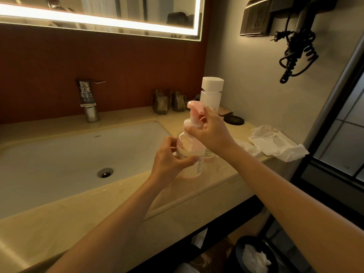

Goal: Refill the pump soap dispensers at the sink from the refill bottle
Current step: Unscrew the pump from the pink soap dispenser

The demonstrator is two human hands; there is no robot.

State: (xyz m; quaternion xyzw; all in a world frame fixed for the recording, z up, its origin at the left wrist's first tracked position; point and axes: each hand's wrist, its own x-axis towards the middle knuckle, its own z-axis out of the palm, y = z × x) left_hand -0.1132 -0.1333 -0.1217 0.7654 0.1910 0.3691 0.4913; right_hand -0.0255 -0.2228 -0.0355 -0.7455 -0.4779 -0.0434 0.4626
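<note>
Gripping the pump dispenser (189, 148) round its body with left hand (171, 160), pinching its pink pump top with right hand (213, 133) — upright at the counter (216, 175) edge beside the sink (59, 152). Could slip and tip toward the basin if twisted too hard — or drip soap once opened.

**A:** so where are you standing rn, someone's house?

**B:** you're standing in a bathroom, and it's looking like a hotel one tbh. A backlit mirror (98, 8) is glowing over the basin (59, 154) and chrome faucet (88, 101), a wall-mounted hair dryer (301, 24) is dangling its coiled cord (295, 56), two tumblers (161, 102) are sitting on the stone counter (206, 186), and a bin (242, 251) is sitting underneath.
</note>
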